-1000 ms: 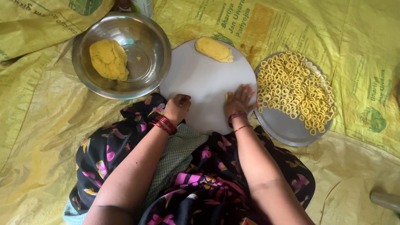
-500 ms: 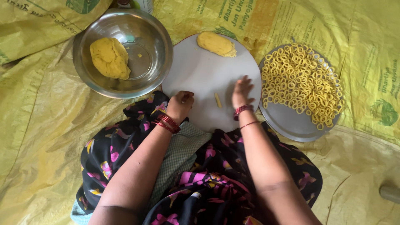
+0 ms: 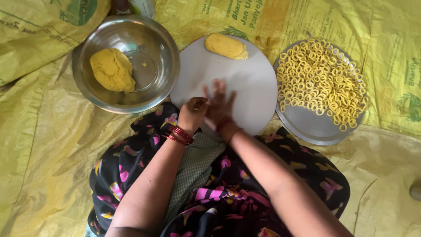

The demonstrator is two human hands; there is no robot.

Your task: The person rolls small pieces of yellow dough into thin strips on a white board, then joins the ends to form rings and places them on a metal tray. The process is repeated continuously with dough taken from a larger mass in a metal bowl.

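A round white board lies on the yellow sheet in front of my lap. My right hand is flat on its near part with the fingers spread, blurred by motion. Whatever is under the palm is hidden. My left hand, with red bangles on the wrist, rests curled at the board's near left edge, touching the right hand. I cannot see anything in it. A lump of yellow dough sits at the board's far edge.
A steel bowl at the left holds a larger dough lump. At the right, a steel plate carries several small yellow dough rings. Printed yellow sacking covers the floor. A bottle base stands behind the bowl.
My right hand has slid left across the board, from near the plate to beside my left hand. It now covers the small dough strip seen half a second ago. The left hand stayed put.
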